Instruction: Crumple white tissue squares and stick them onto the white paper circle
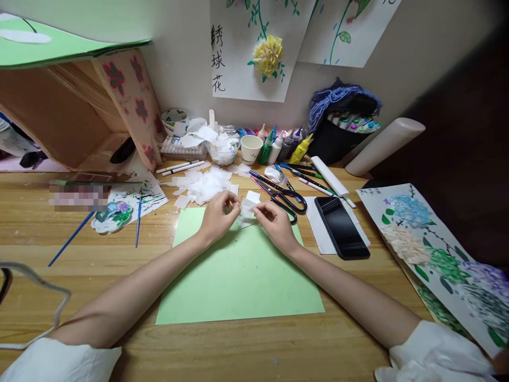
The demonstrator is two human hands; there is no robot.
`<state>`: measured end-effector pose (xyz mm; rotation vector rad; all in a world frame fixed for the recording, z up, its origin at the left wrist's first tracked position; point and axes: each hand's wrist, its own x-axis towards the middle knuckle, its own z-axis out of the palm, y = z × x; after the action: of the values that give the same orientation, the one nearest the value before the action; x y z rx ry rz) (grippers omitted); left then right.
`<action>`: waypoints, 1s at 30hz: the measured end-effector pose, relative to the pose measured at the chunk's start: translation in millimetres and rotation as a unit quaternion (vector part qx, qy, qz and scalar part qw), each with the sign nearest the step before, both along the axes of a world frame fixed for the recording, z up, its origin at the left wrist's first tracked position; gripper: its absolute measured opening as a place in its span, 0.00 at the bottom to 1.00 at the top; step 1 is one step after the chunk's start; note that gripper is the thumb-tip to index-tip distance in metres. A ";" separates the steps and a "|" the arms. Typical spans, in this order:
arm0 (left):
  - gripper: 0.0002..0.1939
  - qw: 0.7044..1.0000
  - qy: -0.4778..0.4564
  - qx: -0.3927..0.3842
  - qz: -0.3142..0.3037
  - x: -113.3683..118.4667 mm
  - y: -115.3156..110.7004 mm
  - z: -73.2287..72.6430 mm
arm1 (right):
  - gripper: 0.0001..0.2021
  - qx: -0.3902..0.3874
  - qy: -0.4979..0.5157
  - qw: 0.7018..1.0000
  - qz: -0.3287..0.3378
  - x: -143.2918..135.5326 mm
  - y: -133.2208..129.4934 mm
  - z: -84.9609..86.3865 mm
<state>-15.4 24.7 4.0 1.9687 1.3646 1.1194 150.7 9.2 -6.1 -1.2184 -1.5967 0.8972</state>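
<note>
Across the wooden counter lay a green sheet; over its far edge, the left hand and right hand pinched thin white paper between them, neither hand clearly nearer, the paper's long axis unclear.

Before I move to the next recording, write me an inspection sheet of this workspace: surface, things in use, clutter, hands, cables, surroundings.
Surface: wooden table, with a light green sheet below the hands.
Things in use: thin white paper piece between the hands; loose pile of white paper pieces beyond the sheet.
Clutter: black-handled scissors, phone on white paper, paper cup.
Hands: right hand pinches the paper piece; left hand beside it, grip unclear.
Cables: one pale, cable-like loop at the left edge.
Surroundings: wall bearing flower pictures.
</note>
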 end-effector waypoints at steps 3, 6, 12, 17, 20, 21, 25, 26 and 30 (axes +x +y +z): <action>0.02 0.991 0.054 0.119 0.022 2.5 -6.6 1.3 | 0.08 -0.012 0.010 1.000 -0.017 0.5 -0.2 0.7; 0.06 0.980 0.101 0.172 -0.006 5.0 -11.0 1.0 | 0.08 -0.002 0.017 1.000 -0.002 0.3 -1.7 2.4; 0.06 0.975 0.136 0.175 -0.010 5.0 -10.0 -5.8 | 0.07 0.026 0.002 1.000 0.013 -1.5 -4.8 5.7; 0.07 0.978 0.126 0.163 -0.013 4.8 -9.0 -6.1 | 0.06 0.029 -0.012 1.000 0.006 -2.2 -5.9 6.0; 0.06 0.981 0.116 0.152 -0.012 5.3 -8.4 -4.5 | 0.06 0.035 -0.019 0.999 -0.001 -2.3 -5.8 5.1; 0.06 0.982 0.111 0.149 -0.009 5.4 -8.1 -4.0 | 0.06 0.036 -0.021 0.999 -0.005 -2.1 -5.6 4.7; 0.04 0.987 0.090 0.132 0.013 5.4 -6.8 -3.2 | 0.07 0.032 -0.022 0.999 -0.022 -1.0 -4.5 3.4; 0.04 0.988 0.085 0.126 0.018 5.3 -6.6 -3.0 | 0.07 0.028 -0.021 0.999 -0.024 -0.7 -4.1 3.4; 0.04 0.992 0.071 0.097 0.043 4.9 -5.6 -2.5 | 0.07 0.012 -0.014 0.999 -0.032 -0.5 -3.0 4.2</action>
<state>-10.4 19.1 1.5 2.1836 1.4746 1.2116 150.2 6.2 -1.8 -1.2633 -1.5780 0.8220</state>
